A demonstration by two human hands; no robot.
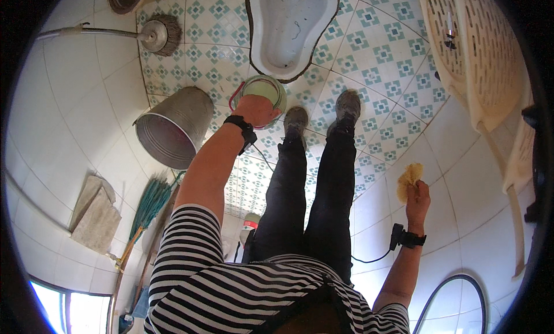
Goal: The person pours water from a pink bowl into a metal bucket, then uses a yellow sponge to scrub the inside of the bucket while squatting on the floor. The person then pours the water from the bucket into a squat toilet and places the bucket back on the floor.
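My left hand (256,110) is down over a small green round container (279,93) with a red handle, its fingers hidden against or inside it; whether it grips the container cannot be told. The container stands on the tiled floor, just in front of my left shoe. My right hand (418,198) is out to the right near the tiled wall, its fingers pinched on a yellow, crumpled sponge-like scrubber (409,180). A dark band with a cable is on each wrist.
A squat toilet pan (259,39) lies ahead in the floor. On the left are a tilted metal bucket (190,113), a round brush (166,35), a green broom (149,204) and hanging cloths (97,219). Slotted plastic racks (493,61) stand at the right wall.
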